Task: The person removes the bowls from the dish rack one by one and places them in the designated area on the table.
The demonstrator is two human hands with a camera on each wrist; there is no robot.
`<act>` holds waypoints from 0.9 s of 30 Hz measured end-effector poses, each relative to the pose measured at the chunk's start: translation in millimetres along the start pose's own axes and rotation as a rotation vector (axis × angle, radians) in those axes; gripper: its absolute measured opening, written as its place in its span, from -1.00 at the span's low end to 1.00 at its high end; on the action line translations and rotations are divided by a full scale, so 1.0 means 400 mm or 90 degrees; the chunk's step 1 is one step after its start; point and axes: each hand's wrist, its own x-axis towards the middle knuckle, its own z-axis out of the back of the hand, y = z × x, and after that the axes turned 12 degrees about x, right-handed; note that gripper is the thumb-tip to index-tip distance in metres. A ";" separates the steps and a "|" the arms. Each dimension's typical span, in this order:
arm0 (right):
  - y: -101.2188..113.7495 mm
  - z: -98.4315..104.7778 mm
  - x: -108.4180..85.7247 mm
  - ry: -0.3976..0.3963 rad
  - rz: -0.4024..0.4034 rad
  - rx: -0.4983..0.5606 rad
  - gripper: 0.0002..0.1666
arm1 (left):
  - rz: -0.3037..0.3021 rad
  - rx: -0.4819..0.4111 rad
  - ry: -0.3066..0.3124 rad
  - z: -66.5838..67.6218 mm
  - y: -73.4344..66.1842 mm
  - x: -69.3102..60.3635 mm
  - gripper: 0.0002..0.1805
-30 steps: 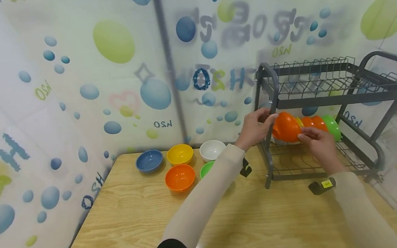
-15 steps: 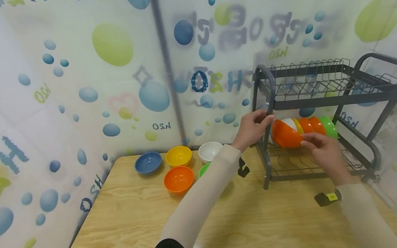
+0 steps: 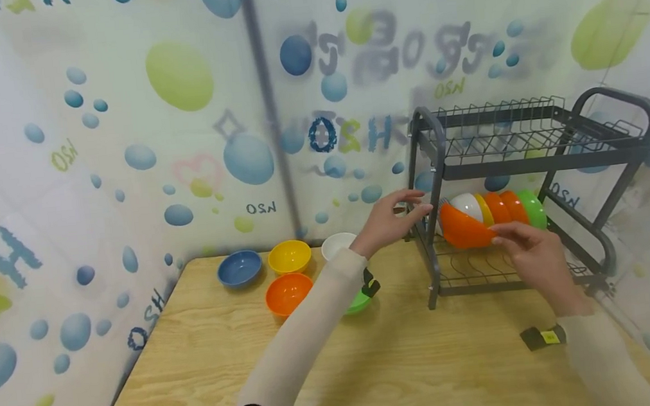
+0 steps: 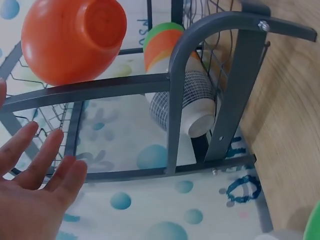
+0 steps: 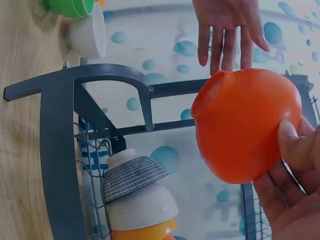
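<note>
My right hand (image 3: 539,265) pinches an orange bowl (image 3: 462,228) by its edge, thumb on the outside. The bowl is tilted at the left part of a grey two-tier dish rack (image 3: 536,165), below the upper tier. My left hand (image 3: 387,222) is by the rack's left post, apart from the bowl; its fingers are stretched out and hold nothing in the left wrist view. Behind the held bowl, a row of nested bowls stands on edge on the lower tier: a grid-patterned bowl (image 5: 132,175), a white bowl (image 3: 467,206), a yellow bowl (image 3: 484,209), orange bowls (image 3: 499,207) and a green bowl (image 3: 532,208).
Left of the rack on the wooden table (image 3: 200,368) stand a blue bowl (image 3: 240,268), a yellow bowl (image 3: 290,257), an orange bowl (image 3: 286,293), a white bowl (image 3: 337,243) and a green bowl (image 3: 359,302), the last two partly behind the left arm. A patterned curtain (image 3: 209,142) hangs behind.
My left hand has drawn left, away from the orange bowl. The right hand has tilted that bowl and lowered it slightly, uncovering more of the white and yellow bowls behind.
</note>
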 end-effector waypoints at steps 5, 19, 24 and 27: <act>0.017 -0.006 -0.012 0.002 0.067 0.012 -0.78 | -0.056 0.043 -0.021 0.018 -0.007 -0.044 -0.48; 0.065 -0.049 -0.039 0.068 0.316 0.003 -0.53 | -0.268 0.188 -0.041 0.026 -0.059 -0.183 -0.34; 0.081 -0.068 -0.046 0.125 0.377 0.010 -0.55 | -0.303 0.236 -0.023 0.029 -0.067 -0.225 -0.44; 0.089 -0.081 -0.050 0.148 0.397 0.014 -0.51 | -0.321 0.264 -0.011 0.030 -0.067 -0.246 -0.52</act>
